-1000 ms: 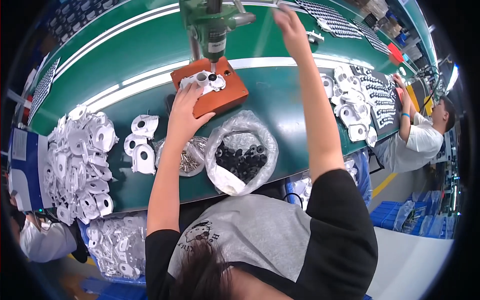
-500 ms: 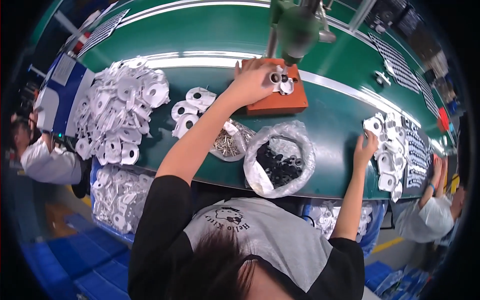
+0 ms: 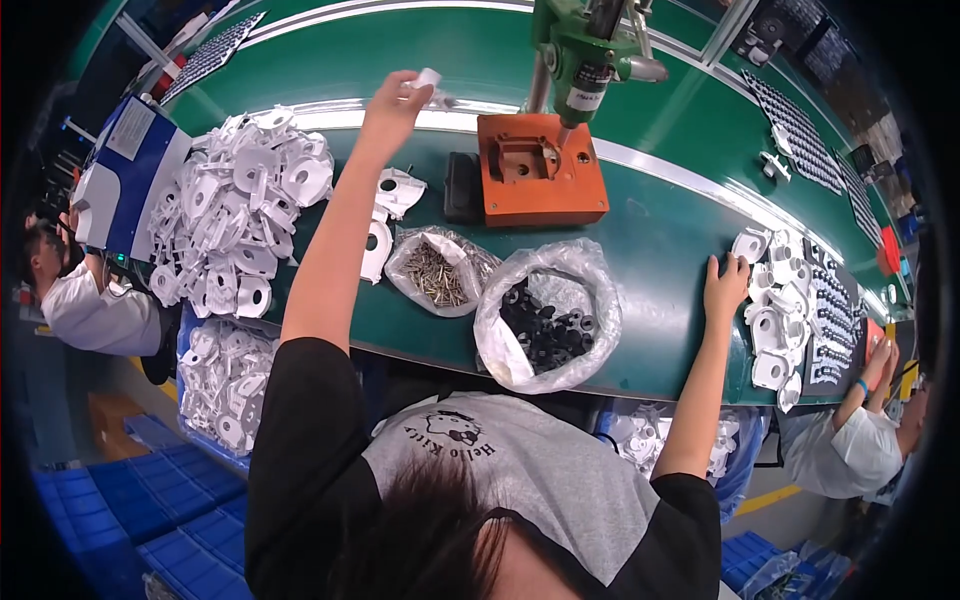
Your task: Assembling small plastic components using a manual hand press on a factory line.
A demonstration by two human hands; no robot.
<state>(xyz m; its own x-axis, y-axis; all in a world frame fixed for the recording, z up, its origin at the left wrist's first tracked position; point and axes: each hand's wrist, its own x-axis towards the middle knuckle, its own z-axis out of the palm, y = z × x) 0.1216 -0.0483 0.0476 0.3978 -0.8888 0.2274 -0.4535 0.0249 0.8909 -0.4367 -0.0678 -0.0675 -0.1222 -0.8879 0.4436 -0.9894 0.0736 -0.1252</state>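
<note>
My left hand (image 3: 390, 115) is raised over the far edge of the work mat, left of the orange fixture block (image 3: 545, 196). Its fingers are closed on a small white plastic part (image 3: 428, 78), blurred at its lower side. The fixture's recess has no part in it. A green press head (image 3: 588, 70) hangs above the block. At the right, my right hand (image 3: 727, 290) rests on the bench with thumb and fingers apart. Its fingertips are at the edge of a white plastic housing (image 3: 750, 243), in front of a row of similar pieces (image 3: 772, 325).
A large heap of white parts (image 3: 250, 190) lies left beside a blue-and-white machine (image 3: 125, 180). Bags of metal screws (image 3: 437, 275) and black pieces (image 3: 545, 330) stand near the front edge. A black block (image 3: 462, 188) adjoins the fixture. Co-workers sit at both sides.
My left hand has moved up and left from the fixture, taking the white part out of it. The press head appears sharp now. My right hand has stayed by the white pieces.
</note>
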